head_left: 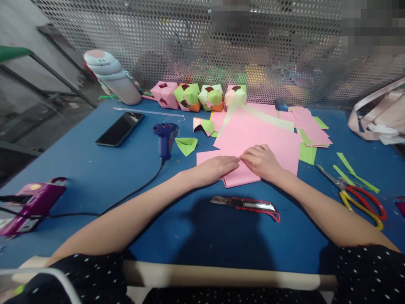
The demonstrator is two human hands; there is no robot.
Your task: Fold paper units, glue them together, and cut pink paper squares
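Both hands rest on a folded sheet of pink paper (243, 179) near the middle of the blue table. My left hand (215, 169) lies flat across its left part, fingers stretched toward the right. Curled fingers of my right hand (262, 160) pinch the paper by the fold, their tips close to the left fingertips. Beneath and behind them spread larger pink sheets (262, 126), with a pale green edge showing at the back. A utility knife (247, 204) with its blade out lies in front of the hands, touched by neither.
Left of the paper are a blue glue gun (165, 139) with a cord, a green folded piece (186, 145) and a phone (120, 129). Several paper balls (186, 96) and a bottle (112, 78) line the back. Scissors (357, 198) and green strips (357, 173) lie right.
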